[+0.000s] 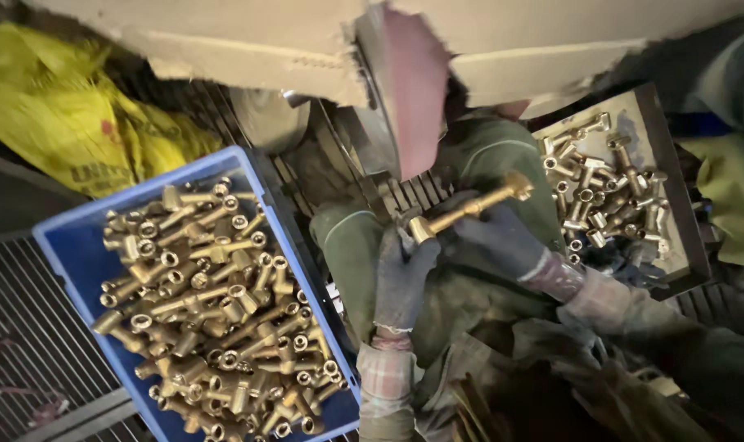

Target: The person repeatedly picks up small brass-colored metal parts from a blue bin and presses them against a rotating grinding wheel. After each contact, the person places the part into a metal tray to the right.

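Both my hands wear dark grey gloves and hold one long brass fitting [470,206] between them, just below a spinning grinding wheel [417,90]. My left hand [402,274] grips the fitting's lower left end. My right hand [503,237] is closed around its middle, with the flanged end sticking out up and right. A blue plastic crate [69,254] on my left is piled with several brass T-shaped fittings [216,311]. A dark metal tray [675,213] on my right holds several more brass fittings [605,196].
A torn cardboard guard [241,41] hangs over the wheel. A yellow sack [69,115] lies at the upper left. Metal grating [28,344] runs under the crate. My green trousers [347,245] are below the hands.
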